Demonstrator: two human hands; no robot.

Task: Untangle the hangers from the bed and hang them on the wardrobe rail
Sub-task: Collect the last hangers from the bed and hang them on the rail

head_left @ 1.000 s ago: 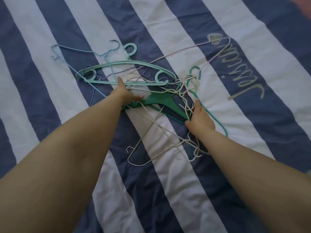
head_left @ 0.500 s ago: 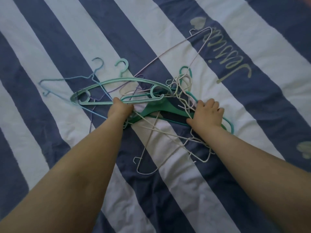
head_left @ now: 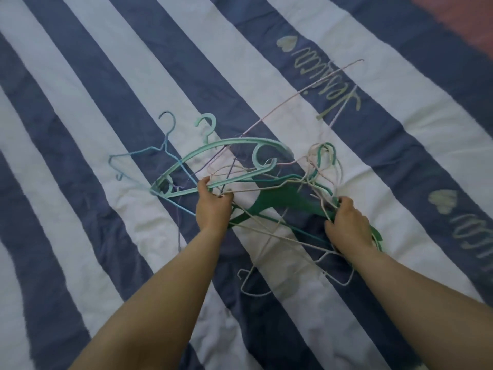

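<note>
We see a tangled heap of hangers (head_left: 266, 198) lying on a bed (head_left: 106, 124) with a blue-and-white striped cover: a pale mint plastic hanger (head_left: 226, 145) at the upper left, a dark green plastic hanger (head_left: 288, 198) in the middle, a thin blue wire hanger (head_left: 149, 153) out to the left, and several cream and pinkish wire hangers (head_left: 280, 236) looped through them all. The heap lies between and under both hands. Our left hand (head_left: 212, 206) has its grip curled around the mint hanger's lower bar together with some wires. Our right hand (head_left: 346, 225) grips the dark green hanger's right end, fingers curled over it and over wires bunched there.
</note>
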